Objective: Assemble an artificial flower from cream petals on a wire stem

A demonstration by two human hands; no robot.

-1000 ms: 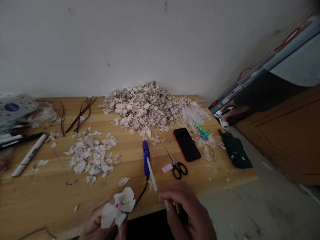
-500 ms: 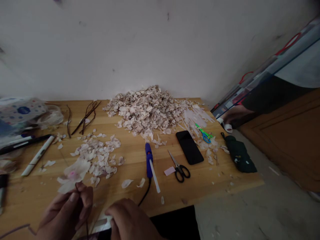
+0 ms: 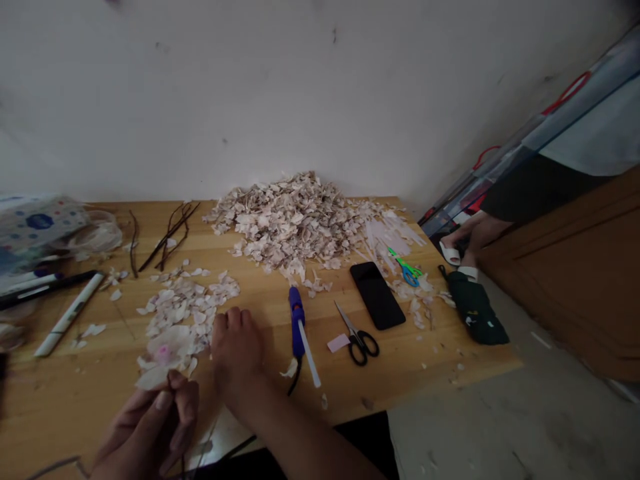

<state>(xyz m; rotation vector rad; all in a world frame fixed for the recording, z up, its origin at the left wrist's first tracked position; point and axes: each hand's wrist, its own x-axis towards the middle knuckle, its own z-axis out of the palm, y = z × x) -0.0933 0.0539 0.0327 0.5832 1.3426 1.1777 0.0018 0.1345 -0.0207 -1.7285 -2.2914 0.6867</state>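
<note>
My left hand (image 3: 150,427) is at the table's near edge, its fingers pinched on the thin stem of a pale flower (image 3: 165,353) with a pink centre. My right hand (image 3: 237,350) reaches forward over the wooden table (image 3: 75,393), knuckles up and fingers curled down onto the right edge of a small heap of loose petals (image 3: 185,310). What its fingertips hold, if anything, is hidden. A blue glue gun (image 3: 298,323) with a white glue stick lies just right of that hand.
A big pile of petals (image 3: 295,220) lies at the back by the wall. Black scissors (image 3: 357,337), a black phone (image 3: 377,295), green-blue scissors (image 3: 406,267), brown twigs (image 3: 167,233) and pens (image 3: 65,313) lie around. A person's feet (image 3: 463,243) show beside the table's right end.
My right hand has moved from the near edge forward to the small petal heap. My left hand with the flower has shifted left, then held near the edge.
</note>
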